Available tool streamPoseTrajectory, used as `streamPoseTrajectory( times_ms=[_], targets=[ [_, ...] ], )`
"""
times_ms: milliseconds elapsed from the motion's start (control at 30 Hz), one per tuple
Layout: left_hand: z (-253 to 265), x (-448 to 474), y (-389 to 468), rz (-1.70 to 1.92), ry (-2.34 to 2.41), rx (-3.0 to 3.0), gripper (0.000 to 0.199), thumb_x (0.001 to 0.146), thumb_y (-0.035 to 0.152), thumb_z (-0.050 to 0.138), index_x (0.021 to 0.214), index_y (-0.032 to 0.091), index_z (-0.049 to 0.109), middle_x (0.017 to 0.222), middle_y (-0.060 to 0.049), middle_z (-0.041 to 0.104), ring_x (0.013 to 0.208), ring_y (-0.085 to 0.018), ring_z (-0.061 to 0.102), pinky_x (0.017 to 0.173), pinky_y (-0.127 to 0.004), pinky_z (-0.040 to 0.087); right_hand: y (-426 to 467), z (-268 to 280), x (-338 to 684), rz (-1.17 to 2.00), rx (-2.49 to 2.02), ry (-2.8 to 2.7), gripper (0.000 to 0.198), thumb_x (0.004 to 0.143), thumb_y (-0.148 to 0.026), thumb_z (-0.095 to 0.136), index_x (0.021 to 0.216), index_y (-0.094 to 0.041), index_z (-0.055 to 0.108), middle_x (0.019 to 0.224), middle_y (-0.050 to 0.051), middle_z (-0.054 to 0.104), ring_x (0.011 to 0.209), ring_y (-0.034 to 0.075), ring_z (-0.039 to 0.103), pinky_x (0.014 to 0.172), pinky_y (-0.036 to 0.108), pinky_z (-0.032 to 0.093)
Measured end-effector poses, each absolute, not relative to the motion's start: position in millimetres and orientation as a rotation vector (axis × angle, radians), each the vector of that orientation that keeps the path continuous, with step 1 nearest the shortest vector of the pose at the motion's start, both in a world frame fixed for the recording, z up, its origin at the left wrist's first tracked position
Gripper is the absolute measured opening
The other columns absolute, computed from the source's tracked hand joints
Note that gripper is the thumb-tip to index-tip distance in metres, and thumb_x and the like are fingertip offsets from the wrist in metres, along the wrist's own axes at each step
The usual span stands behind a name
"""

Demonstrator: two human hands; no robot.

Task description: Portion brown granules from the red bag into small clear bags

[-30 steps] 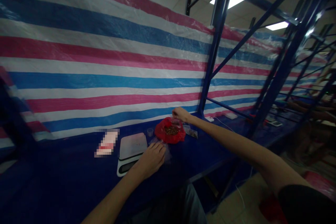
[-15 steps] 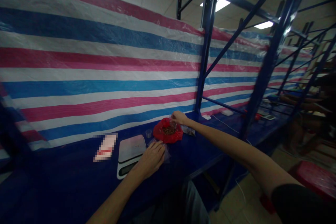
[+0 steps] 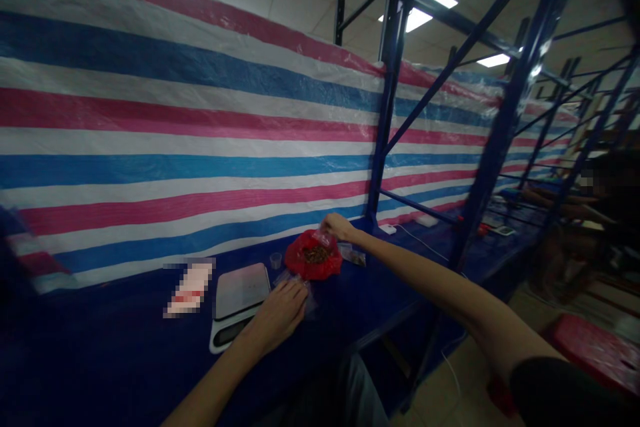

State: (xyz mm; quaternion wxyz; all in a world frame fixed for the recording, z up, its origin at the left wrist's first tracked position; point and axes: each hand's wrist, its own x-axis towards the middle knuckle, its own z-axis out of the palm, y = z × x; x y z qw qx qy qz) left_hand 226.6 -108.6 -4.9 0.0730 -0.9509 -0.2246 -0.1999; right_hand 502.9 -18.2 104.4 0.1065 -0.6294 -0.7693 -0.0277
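Observation:
A red plastic bag [image 3: 299, 268] lies spread open on the blue table, with many small brown pieces [image 3: 316, 255] inside. My right hand [image 3: 339, 227] is at its far rim, fingers pinched on something clear and thin, perhaps plastic film or a small cup. In front of the red bag, my left hand [image 3: 286, 307] has its fingers bent together over a clear plastic bag [image 3: 311, 300], whose edges stick out around them. A small clear cup [image 3: 275, 260] stands left of the red bag. Right of it lies a small clear packet [image 3: 354, 255] with dark contents.
A kitchen scale [image 3: 243, 293] sits left of my left hand, and a pixelated pink-white item [image 3: 190, 288] lies farther left. Blue rack posts [image 3: 385, 113] rise behind the table before a striped sheet [image 3: 200, 167]. At the far right another person [image 3: 600, 207] sits.
The whole view has shifted a little, so the table things appear lower and farther left. Both hands keep nearly the same places beside the red bag.

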Motion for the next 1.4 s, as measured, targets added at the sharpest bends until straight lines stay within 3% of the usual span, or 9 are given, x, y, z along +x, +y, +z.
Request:
streamPoseTrajectory(
  times_ms=[233,433,633,767,833,900,1033,1200,1400],
  targets=[
    [6.9,218.2,-107.3,-0.954,-0.835,-2.736,0.028,0.099,0.018,0.040,0.122,0.019,0.056,0.116,-0.011,0.068,0.105,-0.025,0.063,0.094,-0.043,0.048,-48.4,117.7,479.4,-0.149,-1.682,-2.104,0.040,0.091,-0.010,0.048,0.121,-0.015,0.073,0.116,0.011,0.076,0.105,0.023,0.070,0.090,0.028,0.049],
    [12.1,207.2,-104.2,-1.542,-0.836,-2.483,0.034,0.097,0.014,0.041,0.129,0.018,0.051,0.125,-0.013,0.060,0.119,-0.025,0.056,0.103,-0.044,0.045,-112.8,37.6,419.2,-0.264,-1.166,-2.329,0.036,0.095,-0.012,0.052,0.127,-0.018,0.068,0.129,0.013,0.070,0.117,0.025,0.066,0.104,0.037,0.049],
    [8.5,205.9,-98.2,-1.169,-0.719,-2.815,0.031,0.084,0.003,0.036,0.076,0.018,0.061,0.084,-0.007,0.065,0.083,-0.021,0.058,0.079,-0.038,0.047,-134.9,-7.0,411.6,0.122,-1.165,-2.583,0.065,0.079,0.003,0.053,0.139,-0.021,0.058,0.141,0.014,0.061,0.122,0.025,0.064,0.098,0.034,0.054],
    [1.7,212.8,-101.8,-0.900,-0.647,-3.030,0.033,0.081,0.000,0.036,0.081,0.018,0.064,0.087,-0.007,0.068,0.085,-0.021,0.061,0.081,-0.036,0.048,-146.0,29.5,441.5,0.455,-0.980,-2.648,0.092,0.068,0.000,0.064,0.155,-0.017,0.039,0.154,0.015,0.048,0.139,0.024,0.050,0.112,0.032,0.043],
    [0.4,218.6,-106.8,-0.716,-0.638,-3.129,0.038,0.084,0.001,0.037,0.096,0.019,0.068,0.099,-0.008,0.070,0.095,-0.021,0.063,0.088,-0.036,0.049,-152.2,53.8,466.4,0.637,-0.945,-2.528,0.087,0.074,-0.001,0.057,0.156,-0.020,0.036,0.152,0.011,0.052,0.133,0.020,0.056,0.110,0.031,0.044],
    [0.0,224.5,-111.6,-0.535,-0.654,-3.176,0.040,0.087,0.003,0.038,0.106,0.022,0.068,0.105,-0.008,0.069,0.099,-0.021,0.063,0.090,-0.035,0.050,-152.0,71.9,497.6,0.627,-1.023,-2.408,0.068,0.076,0.003,0.048,0.137,-0.023,0.061,0.135,0.005,0.066,0.124,0.019,0.061,0.108,0.032,0.044],
    [-3.0,231.3,-114.4,-0.392,-0.730,-3.128,0.039,0.090,0.007,0.039,0.111,0.022,0.068,0.113,-0.009,0.067,0.103,-0.022,0.062,0.093,-0.038,0.050,-125.7,69.3,557.3,0.230,-1.481,-2.097,0.036,0.083,-0.002,0.053,0.110,-0.015,0.073,0.111,0.010,0.073,0.101,0.022,0.068,0.093,0.032,0.049],
    [-12.9,224.5,-104.3,-0.512,-0.749,-3.071,0.049,0.089,0.004,0.040,0.128,0.024,0.062,0.126,-0.008,0.066,0.113,-0.023,0.061,0.100,-0.040,0.049,-96.9,22.2,585.9,0.148,-1.664,-2.058,0.027,0.085,-0.019,0.071,0.112,-0.017,0.072,0.111,0.011,0.071,0.103,0.024,0.066,0.092,0.031,0.049],
    [4.4,214.3,-94.3,-0.958,-0.818,-3.067,0.040,0.101,0.021,0.040,0.136,0.026,0.057,0.131,-0.009,0.063,0.120,-0.023,0.059,0.106,-0.042,0.045,-112.2,25.4,572.4,-0.120,-1.694,-1.574,0.035,0.099,-0.014,0.032,0.109,-0.011,0.066,0.111,0.019,0.068,0.107,0.028,0.062,0.097,0.040,0.046]
  ],
)
